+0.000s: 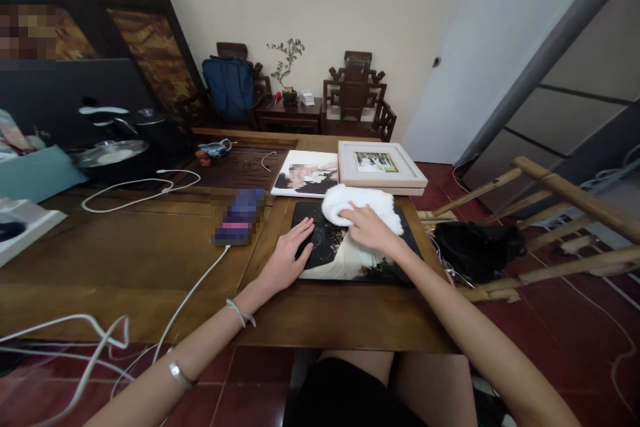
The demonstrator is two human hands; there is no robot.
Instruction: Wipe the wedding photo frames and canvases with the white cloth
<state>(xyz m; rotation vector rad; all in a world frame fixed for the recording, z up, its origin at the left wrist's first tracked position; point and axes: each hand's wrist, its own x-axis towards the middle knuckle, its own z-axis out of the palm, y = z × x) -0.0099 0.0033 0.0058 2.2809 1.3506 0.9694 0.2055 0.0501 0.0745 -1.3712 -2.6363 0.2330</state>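
A dark photo panel (327,270) lies flat on the wooden table near its front right edge, with a pale dress printed across it. My left hand (293,250) rests flat on the panel's left side, fingers stretched out and holding nothing. With my right hand (370,230) I press a folded white towel (345,200) against the upper right of the panel, fingers bent onto the cloth. The towel hides that part of the picture.
Behind the panel lie a white photo print (305,180) and a pale wooden picture frame (420,180). A plugged-in phone (240,213) is at the left, with white cables (193,303) around. A bamboo rack (500,293) stands beyond the table's right edge.
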